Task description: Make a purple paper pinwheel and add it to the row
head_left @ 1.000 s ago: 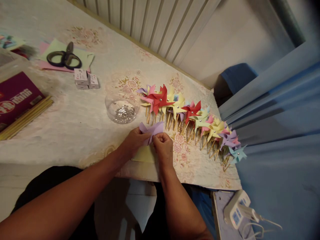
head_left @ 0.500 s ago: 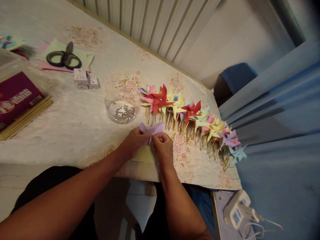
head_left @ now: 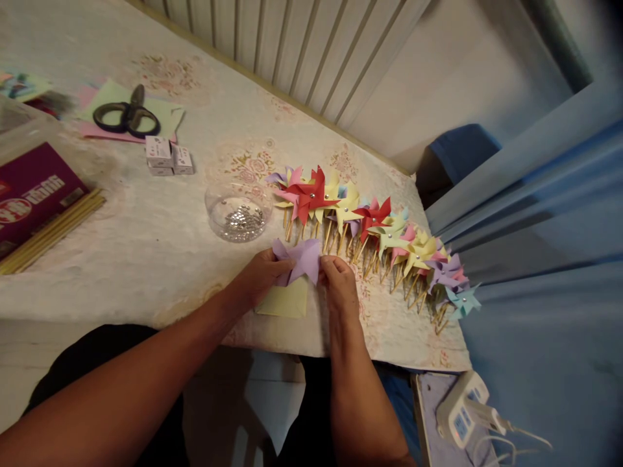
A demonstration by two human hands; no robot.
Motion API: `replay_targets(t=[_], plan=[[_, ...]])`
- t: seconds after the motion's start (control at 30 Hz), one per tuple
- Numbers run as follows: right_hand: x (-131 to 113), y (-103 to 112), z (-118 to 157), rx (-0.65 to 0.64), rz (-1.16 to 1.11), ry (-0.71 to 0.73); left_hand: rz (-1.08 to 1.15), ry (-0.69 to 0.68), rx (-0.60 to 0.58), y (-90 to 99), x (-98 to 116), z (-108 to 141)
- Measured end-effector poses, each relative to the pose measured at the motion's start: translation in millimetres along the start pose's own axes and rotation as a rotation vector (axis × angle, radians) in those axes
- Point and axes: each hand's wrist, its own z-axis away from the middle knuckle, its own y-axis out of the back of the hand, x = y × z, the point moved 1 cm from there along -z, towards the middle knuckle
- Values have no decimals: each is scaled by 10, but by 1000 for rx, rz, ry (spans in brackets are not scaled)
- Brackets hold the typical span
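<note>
I've shifted the right hand point(head_left: 341, 280) from mid lilac paper point(head_left: 306, 259) to its right edge, pinching there; the left hand point(head_left: 263, 272) pinches opposite, shaping seemingly unfinished.

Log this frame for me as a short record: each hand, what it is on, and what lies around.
Left hand: holding a purple paper pinwheel by its left side
Right hand: fingertips at the pinwheel's right edge; grip unclear
Below the pinwheel: pale yellow paper square on the table
Beyond the hands: clear round tub holding silver fasteners
To the right: row of pinwheels on sticks
Far left: scissors on paper sheets; white boxes nearby
</note>
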Motion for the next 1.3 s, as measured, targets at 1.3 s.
replay_targets(t=[1.3], plan=[[171, -31, -3, -237, 79, -111, -308, 6, -133, 15, 6, 25]])
